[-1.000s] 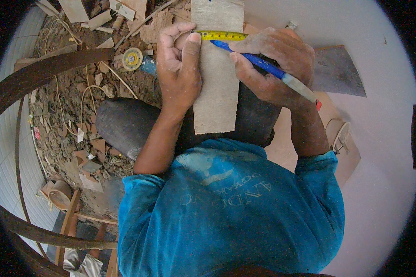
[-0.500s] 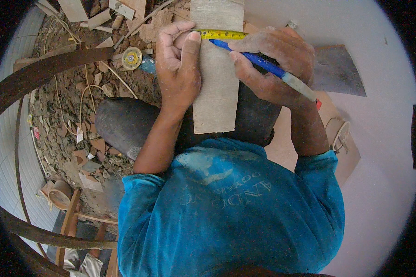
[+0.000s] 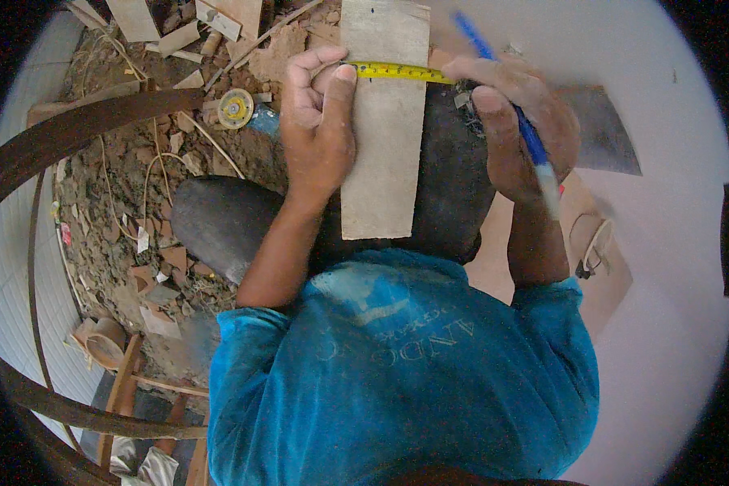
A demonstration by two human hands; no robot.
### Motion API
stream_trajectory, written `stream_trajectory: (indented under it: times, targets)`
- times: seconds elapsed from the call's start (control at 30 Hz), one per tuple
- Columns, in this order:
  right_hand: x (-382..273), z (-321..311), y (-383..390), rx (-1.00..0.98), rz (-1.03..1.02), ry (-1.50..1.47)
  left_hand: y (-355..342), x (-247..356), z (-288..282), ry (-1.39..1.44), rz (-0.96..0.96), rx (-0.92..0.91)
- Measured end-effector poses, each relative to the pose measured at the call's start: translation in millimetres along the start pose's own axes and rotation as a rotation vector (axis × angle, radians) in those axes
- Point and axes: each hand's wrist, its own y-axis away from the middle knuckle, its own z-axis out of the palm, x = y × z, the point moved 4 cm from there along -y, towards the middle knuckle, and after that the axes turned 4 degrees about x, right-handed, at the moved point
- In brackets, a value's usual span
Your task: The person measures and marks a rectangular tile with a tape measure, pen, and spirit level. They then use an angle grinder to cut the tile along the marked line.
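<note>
Blue pen (image 3: pixel 533 144) has moved off the board (image 3: pixel 382 162), gripped in right hand (image 3: pixel 549 113); left hand (image 3: pixel 320 130) holds yellow tape (image 3: pixel 395 72).

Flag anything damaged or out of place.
Broken rubble lies untidily left of the person's knee, and a blue disc tool amid it looks exposed to grit. The pale strip shows no obvious damage.

Dusty hands (image 3: pixel 322 146), yellow tape (image 3: pixel 397 72) across pale board (image 3: pixel 381 162), blue pen (image 3: pixel 533 144)
</note>
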Motion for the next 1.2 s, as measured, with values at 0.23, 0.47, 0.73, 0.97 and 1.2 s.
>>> stream_trajectory:
  times: [0.23, 0.47, 0.73, 0.97, 1.2]
  targets:
    - [-4, 14, 8, 0.001, 0.110, 0.293, -5, -7, -4, -0.015, -0.012, -0.061]
    - [20, 8, 8, 0.091, 0.233, 0.189, -9, 11, 7, 0.163, -0.116, -0.062]
    - [29, -41, 18, -0.055, 0.146, 0.057, -76, 34, 22, -0.160, 0.221, 0.004]
    - [36, -35, 27, -0.252, 0.074, 0.233, -77, 32, 31, -0.029, 0.104, -0.120]
    - [41, -28, 19, -0.324, 0.134, 0.164, -92, 18, 23, 0.110, 0.043, -0.495]
